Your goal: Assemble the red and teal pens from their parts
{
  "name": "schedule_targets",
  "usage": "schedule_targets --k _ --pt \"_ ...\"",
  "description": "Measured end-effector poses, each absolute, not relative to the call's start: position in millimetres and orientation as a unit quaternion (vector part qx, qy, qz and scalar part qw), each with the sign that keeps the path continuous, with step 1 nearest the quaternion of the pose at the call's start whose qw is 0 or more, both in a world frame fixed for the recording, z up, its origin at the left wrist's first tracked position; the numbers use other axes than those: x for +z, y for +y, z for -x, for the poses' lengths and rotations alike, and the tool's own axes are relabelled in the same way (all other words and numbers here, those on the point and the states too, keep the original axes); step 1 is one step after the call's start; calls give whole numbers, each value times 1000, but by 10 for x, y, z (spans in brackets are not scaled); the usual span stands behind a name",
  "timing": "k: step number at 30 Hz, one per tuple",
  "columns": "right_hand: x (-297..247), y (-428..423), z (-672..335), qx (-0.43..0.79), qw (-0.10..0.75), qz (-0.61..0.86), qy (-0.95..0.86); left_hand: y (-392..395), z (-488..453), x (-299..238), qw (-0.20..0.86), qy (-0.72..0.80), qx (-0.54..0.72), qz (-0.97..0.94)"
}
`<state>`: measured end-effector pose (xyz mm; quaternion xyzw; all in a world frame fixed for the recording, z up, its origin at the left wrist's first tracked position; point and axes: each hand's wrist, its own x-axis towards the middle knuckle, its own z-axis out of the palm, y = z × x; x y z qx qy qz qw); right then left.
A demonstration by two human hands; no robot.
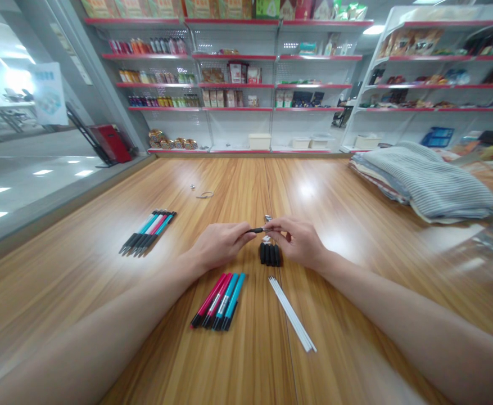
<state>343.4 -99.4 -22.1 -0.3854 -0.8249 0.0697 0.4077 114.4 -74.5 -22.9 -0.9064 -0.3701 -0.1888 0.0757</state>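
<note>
My left hand (223, 243) is closed, pinching a black pen grip (255, 230) above the table. My right hand (299, 239) is closed at the grip's other end, where its fingertips hold a small silvery pen tip (265, 229), partly covered. Just below the hands, several loose black grips (270, 255) lie side by side, with small white parts (266, 239) behind them. Little metal pieces (267, 217) sit farther back. Closer to me are pink and blue pen barrels (221, 301) with black ends, and several thin white refills (292, 315).
Several whole pens (148, 232) lie in a row on the wooden table (103, 304) at left. A thin looped piece (205, 195) and a tiny item (193, 186) lie toward the back. Folded striped cloth (427, 177) is piled at right. Stocked shelves (233, 85) stand beyond.
</note>
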Motion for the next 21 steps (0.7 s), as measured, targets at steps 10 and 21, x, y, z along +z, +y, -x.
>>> schedule_targets --k 10,21 --pt "-226 -982 -3466 9 353 395 -848 -746 -1155 -237 87 -362 -183 910" --pt "-238 -949 -3478 -30 311 353 -882 -756 -1160 -226 79 -333 -187 921"
